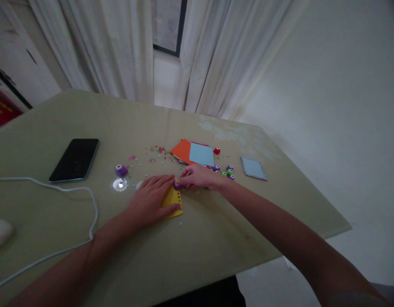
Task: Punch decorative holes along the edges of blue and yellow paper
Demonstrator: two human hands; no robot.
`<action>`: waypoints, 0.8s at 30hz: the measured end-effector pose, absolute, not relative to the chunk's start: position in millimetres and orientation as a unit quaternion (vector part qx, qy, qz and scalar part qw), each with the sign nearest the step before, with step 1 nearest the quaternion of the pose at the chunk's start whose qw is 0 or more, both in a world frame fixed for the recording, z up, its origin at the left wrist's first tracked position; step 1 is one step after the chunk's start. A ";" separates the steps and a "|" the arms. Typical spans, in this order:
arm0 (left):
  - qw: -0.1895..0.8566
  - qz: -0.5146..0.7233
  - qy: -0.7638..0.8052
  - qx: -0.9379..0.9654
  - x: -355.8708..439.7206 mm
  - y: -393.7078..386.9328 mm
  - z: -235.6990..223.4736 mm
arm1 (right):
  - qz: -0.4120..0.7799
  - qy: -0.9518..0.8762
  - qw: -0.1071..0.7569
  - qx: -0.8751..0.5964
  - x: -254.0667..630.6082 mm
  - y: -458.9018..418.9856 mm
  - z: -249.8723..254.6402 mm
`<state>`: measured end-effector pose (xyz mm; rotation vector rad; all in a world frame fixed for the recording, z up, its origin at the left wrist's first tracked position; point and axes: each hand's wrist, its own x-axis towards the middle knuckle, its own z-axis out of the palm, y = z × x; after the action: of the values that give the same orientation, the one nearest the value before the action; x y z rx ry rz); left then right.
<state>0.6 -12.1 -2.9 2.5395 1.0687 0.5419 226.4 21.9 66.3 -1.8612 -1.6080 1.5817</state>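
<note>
Centre frame, our left hand (153, 196) lies flat, apparently steadying the yellow card (172, 198); our right hand (197, 175) grips the purple punch (177, 185) at the card's edge.

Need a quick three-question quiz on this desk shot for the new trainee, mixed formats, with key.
1. True or false: the left hand lies on the yellow card.

2. The right hand is holding:
a) a white cable
b) a small purple object
c) a black tablet

3. Fill in: just beyond the right hand, a light-blue sheet partly covers an ____.

Key: 1. true; 2. b; 3. orange sheet.
</note>
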 end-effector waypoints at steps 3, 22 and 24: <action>0.167 0.192 0.375 0.891 0.4 -11.9 -3.5 | 0.538 -0.549 0.107 -0.631 226.2 22.4 67.0; 0.155 0.193 0.368 0.896 -0.6 -11.9 -3.6 | 0.546 -0.534 0.098 -0.638 224.8 23.4 70.0; 0.156 0.192 0.370 0.895 -0.6 -11.9 -3.1 | 0.549 -0.533 0.097 -0.637 224.9 23.2 71.0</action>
<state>-0.6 -11.9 -3.1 2.5636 1.0588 0.5500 224.9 23.2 71.0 -1.8856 -1.5769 1.6248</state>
